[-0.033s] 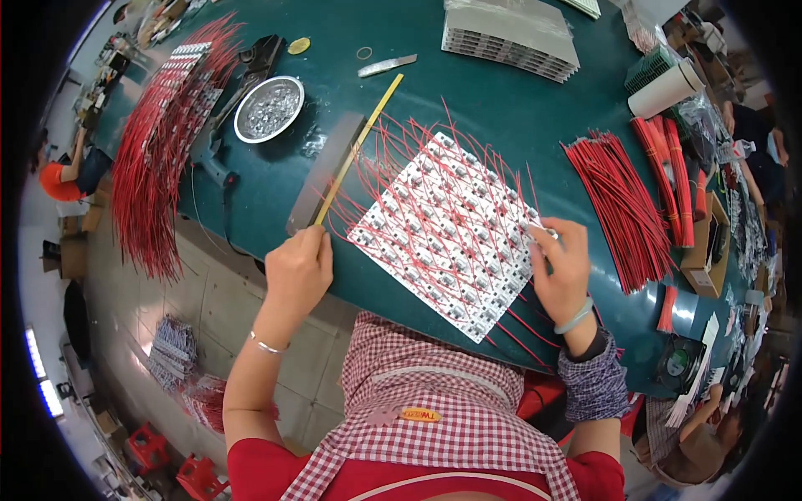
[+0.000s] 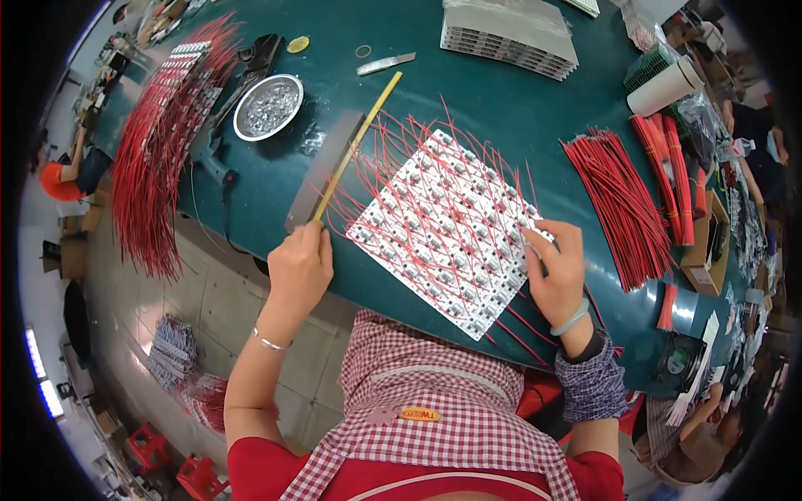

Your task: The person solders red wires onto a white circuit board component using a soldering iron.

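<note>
A tangle of red wires (image 2: 383, 162) is covering much of the white circuit board (image 2: 451, 236), so single parts are being lost beneath it. My left hand (image 2: 301, 265) is hiding the near end of the yellow stick (image 2: 359, 140). My right hand (image 2: 558, 271) is overlapping the board's right edge; whether it is pinching a wire or the board, I cannot tell.

Left grip: my fingers are wrapping the stick's near end, leaving no gap. Right grip: forefinger and thumb are curling loosely at the board's edge.

The board is lying on the green table (image 2: 501, 108) between my hands, just left of the right grip and well in front of my apron (image 2: 418, 355). It is sitting diagonally, nearly square, showing no clear long axis, one corner pointing toward me. The stick is pointing away and rightward from the left grip, its long axis running along the right side of a grey plate (image 2: 324, 167).
</note>
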A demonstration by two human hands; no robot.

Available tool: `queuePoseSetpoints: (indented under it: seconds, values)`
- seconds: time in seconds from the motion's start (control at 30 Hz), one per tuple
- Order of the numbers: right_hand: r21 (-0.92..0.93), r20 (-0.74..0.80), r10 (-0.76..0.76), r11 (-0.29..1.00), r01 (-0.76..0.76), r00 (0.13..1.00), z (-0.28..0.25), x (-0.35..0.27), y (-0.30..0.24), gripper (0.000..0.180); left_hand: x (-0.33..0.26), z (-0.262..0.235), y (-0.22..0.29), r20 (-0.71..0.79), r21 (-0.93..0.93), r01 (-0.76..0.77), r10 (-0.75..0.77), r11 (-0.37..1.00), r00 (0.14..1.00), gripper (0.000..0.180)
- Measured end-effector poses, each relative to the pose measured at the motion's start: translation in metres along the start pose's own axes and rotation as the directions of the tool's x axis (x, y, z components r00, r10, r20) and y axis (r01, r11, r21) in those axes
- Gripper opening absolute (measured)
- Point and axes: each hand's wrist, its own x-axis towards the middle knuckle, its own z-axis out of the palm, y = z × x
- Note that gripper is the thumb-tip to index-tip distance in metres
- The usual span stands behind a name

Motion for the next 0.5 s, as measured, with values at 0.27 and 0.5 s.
queuePoseSetpoints:
  seconds: [0.27, 0.5]
  values:
    - [0.071, -0.029, 0.026, 0.997, -0.024, 0.999, -0.008, -0.024, -0.020, 0.029, 0.005, 0.019, -0.006, -0.067, 0.231, 0.047, -0.032, 0.972, 0.997, 0.037]
    - [0.115, -0.035, 0.041, 0.993, -0.037, 0.999, -0.001, -0.047, -0.030, 0.029, 0.022, 0.018, -0.007, 0.015, 0.299, 0.031, -0.037, 0.954, 0.999, 0.027]
